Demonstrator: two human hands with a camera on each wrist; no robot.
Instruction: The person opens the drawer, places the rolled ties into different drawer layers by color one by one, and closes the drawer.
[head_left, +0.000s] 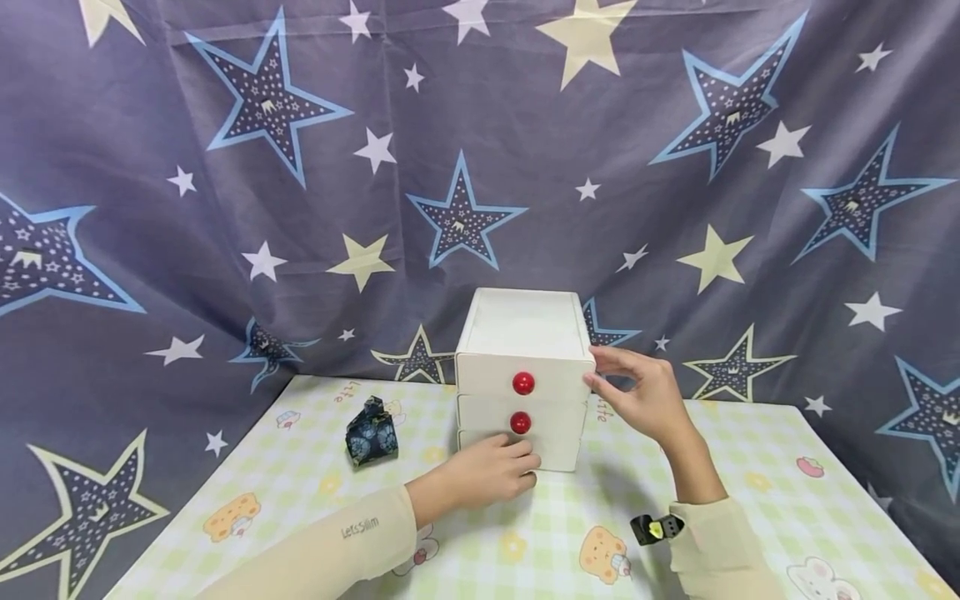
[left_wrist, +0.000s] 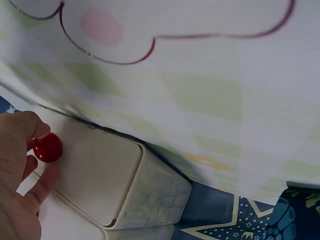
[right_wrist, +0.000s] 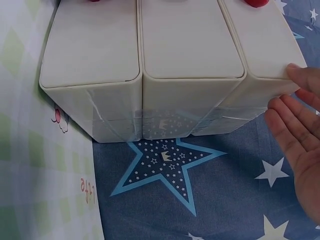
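Note:
A small white drawer cabinet (head_left: 528,323) with three stacked drawers stands on the table. Red knobs show on the top drawer (head_left: 480,372) and the middle drawer (head_left: 483,412). My left hand (head_left: 487,473) is at the bottom drawer, its thumb and fingers pinching that drawer's red knob (left_wrist: 48,147), as the left wrist view shows. My right hand (head_left: 648,396) touches the cabinet's upper right front corner, thumb on the front and fairly straight fingers (right_wrist: 286,120) against the side. All the drawers look pushed in.
A dark blue patterned object (head_left: 372,433) of unclear kind lies left of the cabinet. A black strap item (head_left: 656,528) is at my right wrist. The checked tablecloth (head_left: 300,467) meets a star-printed curtain (head_left: 510,125) behind the cabinet.

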